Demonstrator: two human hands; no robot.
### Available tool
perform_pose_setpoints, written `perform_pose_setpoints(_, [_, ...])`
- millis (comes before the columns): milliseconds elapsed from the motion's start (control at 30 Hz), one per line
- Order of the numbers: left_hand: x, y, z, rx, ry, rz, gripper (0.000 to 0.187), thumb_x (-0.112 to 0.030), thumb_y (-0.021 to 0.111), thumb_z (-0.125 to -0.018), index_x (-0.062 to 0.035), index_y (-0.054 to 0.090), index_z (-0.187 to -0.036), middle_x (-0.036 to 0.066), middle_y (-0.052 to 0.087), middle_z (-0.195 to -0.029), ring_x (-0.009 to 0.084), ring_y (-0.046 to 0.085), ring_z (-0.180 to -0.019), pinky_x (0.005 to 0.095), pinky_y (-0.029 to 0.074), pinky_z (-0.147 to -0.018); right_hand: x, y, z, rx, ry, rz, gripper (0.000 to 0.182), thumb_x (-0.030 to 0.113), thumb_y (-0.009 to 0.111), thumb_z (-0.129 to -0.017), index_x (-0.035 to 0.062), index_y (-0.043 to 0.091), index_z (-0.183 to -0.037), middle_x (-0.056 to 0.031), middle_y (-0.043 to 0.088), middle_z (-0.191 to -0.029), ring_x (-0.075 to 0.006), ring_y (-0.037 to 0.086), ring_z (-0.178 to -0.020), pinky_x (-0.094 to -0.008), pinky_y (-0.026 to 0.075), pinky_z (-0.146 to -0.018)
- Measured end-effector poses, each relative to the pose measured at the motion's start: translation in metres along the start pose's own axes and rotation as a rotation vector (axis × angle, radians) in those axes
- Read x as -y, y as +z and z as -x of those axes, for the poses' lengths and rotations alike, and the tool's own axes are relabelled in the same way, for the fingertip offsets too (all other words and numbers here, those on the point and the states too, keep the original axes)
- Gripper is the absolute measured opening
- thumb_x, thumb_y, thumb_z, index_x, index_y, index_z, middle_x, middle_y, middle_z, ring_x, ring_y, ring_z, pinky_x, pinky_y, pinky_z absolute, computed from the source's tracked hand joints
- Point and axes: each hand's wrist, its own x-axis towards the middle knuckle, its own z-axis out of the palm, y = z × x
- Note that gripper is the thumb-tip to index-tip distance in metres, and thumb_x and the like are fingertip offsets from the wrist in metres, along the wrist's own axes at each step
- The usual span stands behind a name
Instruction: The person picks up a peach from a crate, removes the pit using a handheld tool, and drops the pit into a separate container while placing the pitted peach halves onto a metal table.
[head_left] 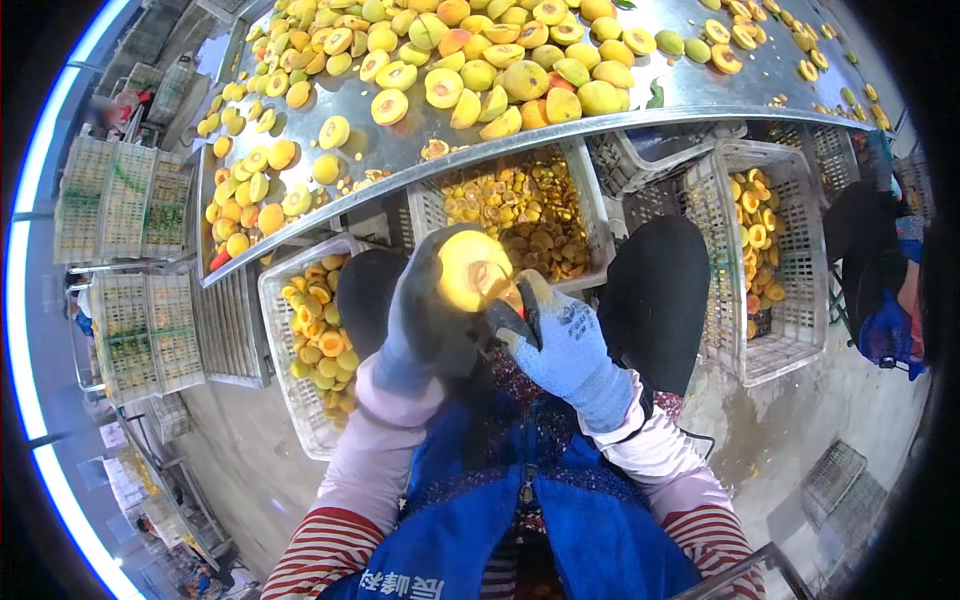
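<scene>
Both of my hands wear blue-grey gloves and meet above my lap. In my left hand (412, 310) is a yellow peach half (474, 270), its cut face turned up, with the glove's fingers wrapped round its left side. My right hand (565, 345) is closed at the right edge of the fruit, thumb and fingers pressed together near the pit area; whatever lies between those fingers is too small to make out. Just beyond the hands stands a crate (597, 230) of pits and fruit scraps below the metal table's edge.
The metal table (400, 165) bears many whole and halved peaches (525, 80). A white crate (283, 395) with peach halves stands at left, another (735, 270) at right. Stacked crates (125, 200) are at far left. A person in dark clothes (870, 240) sits at far right.
</scene>
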Motion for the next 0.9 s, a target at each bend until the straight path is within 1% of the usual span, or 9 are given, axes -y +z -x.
perform_pose_setpoints(133, [0.02,-0.001,0.006,-0.139,-0.001,-0.025,0.037,-0.028,0.05,-0.092,0.0001,0.048,-0.117,0.01,0.057,-0.101,0.0171,0.056,-0.089,0.0289,0.048,-0.076,0.006,0.003,0.012,0.052,-0.022,0.009,0.058,0.026,0.066,-0.075,-0.0063,0.043,-0.117,-0.021,0.057,-0.089,-0.036,0.057,-0.076,-0.0431,0.044,-0.067])
perform_pose_setpoints(233, [0.014,0.007,0.011,-0.148,0.104,-0.304,0.036,-0.028,0.052,-0.091,0.0005,0.053,-0.112,0.009,0.059,-0.096,0.0153,0.057,-0.085,0.0263,0.047,-0.073,0.006,-0.007,0.013,-0.038,-0.133,0.145,0.049,0.036,0.066,-0.075,0.0033,0.048,-0.107,-0.0121,0.06,-0.073,-0.0249,0.061,-0.07,-0.0372,0.042,-0.068])
perform_pose_setpoints(333, [0.005,0.014,0.011,-0.132,0.164,-0.473,0.033,-0.026,0.053,-0.091,0.0015,0.055,-0.108,0.009,0.06,-0.093,0.0143,0.057,-0.083,0.0252,0.047,-0.073,0.008,-0.017,0.009,0.133,-0.015,0.051,0.061,0.027,0.066,-0.075,-0.0071,0.042,-0.119,-0.0213,0.058,-0.089,-0.0365,0.058,-0.079,-0.0431,0.045,-0.068])
perform_pose_setpoints(600, [-0.008,0.019,0.007,-0.165,0.204,-0.555,0.021,-0.014,0.058,-0.086,0.0009,0.06,-0.101,0.009,0.062,-0.094,0.0127,0.057,-0.086,0.0254,0.045,-0.077,0.006,-0.001,0.014,-0.032,-0.114,0.078,0.062,0.026,0.065,-0.077,-0.0091,0.039,-0.122,-0.0238,0.056,-0.098,-0.0374,0.057,-0.084,-0.0427,0.046,-0.072])
perform_pose_setpoints(733, [0.001,0.014,0.012,-0.306,0.011,-0.509,0.021,-0.017,0.061,-0.084,-0.0029,0.062,-0.101,0.008,0.063,-0.095,0.0117,0.057,-0.087,0.0263,0.046,-0.078,-0.003,0.017,0.023,-0.07,-0.061,0.07,0.056,0.021,0.062,-0.078,-0.0085,0.042,-0.121,-0.0262,0.054,-0.107,-0.0392,0.055,-0.095,-0.0426,0.044,-0.084])
perform_pose_setpoints(800, [-0.003,0.013,0.016,-0.314,0.056,-0.729,0.027,-0.02,0.062,-0.082,-0.0008,0.061,-0.101,0.015,0.062,-0.094,0.0233,0.061,-0.086,0.0317,0.046,-0.078,-0.005,0.017,0.015,0.094,-0.064,-0.304,0.052,0.014,0.056,-0.081,-0.0071,0.039,-0.125,-0.0244,0.055,-0.109,-0.032,0.055,-0.101,-0.038,0.043,-0.087])
perform_pose_setpoints(833, [0.015,0.0,0.013,-0.251,0.141,-0.617,0.029,-0.024,0.064,-0.081,-0.0022,0.06,-0.1,0.016,0.062,-0.094,0.0279,0.061,-0.088,0.0328,0.046,-0.079,-0.027,0.037,0.024,0.064,0.059,-0.291,0.051,0.013,0.054,-0.084,-0.0054,0.036,-0.128,-0.0261,0.052,-0.115,-0.0352,0.053,-0.106,-0.0396,0.043,-0.091])
perform_pose_setpoints(867, [0.0,-0.003,0.014,-0.324,0.147,-0.894,0.03,-0.026,0.064,-0.08,-0.004,0.06,-0.1,0.015,0.063,-0.092,0.0274,0.061,-0.087,0.0337,0.047,-0.077,-0.014,0.055,0.02,0.063,0.087,-1.007,0.042,0.006,0.046,-0.089,-0.0065,0.035,-0.128,-0.0224,0.049,-0.122,-0.0282,0.049,-0.112,-0.0361,0.041,-0.094])
perform_pose_setpoints(900, [0.0,-0.007,0.016,-0.303,0.19,-0.876,0.028,-0.025,0.062,-0.082,-0.0037,0.061,-0.1,0.012,0.063,-0.084,0.0167,0.059,-0.08,0.0287,0.046,-0.077,-0.045,0.067,0.023,0.046,0.057,-0.827,0.036,0.018,0.043,-0.093,-0.0042,0.043,-0.12,-0.0136,0.051,-0.117,-0.0207,0.05,-0.106,-0.0316,0.041,-0.091])
